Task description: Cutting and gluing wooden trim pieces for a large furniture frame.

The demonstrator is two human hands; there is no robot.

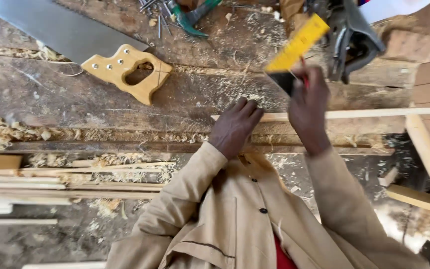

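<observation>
the right hand (308, 107) is raised off the bench, fingers closed around the dark stock of a try square (294, 52) whose yellow blade angles up and away; a thin red pencil seems pinched in the same grip, though that is hard to tell. the left hand (234, 127) presses flat, fingers together, on the near end of a thin pale wood strip (374, 113) lying along the workbench (51, 94). judging from this, good marking wants the strip pinned firmly and the stock seated snug against its edge. a handsaw (100, 50) lies well apart at upper left, nails (158, 12) and green pliers (190, 17) beyond. shavings litter the worn planks; offcut slats (36, 182) lie below.
</observation>
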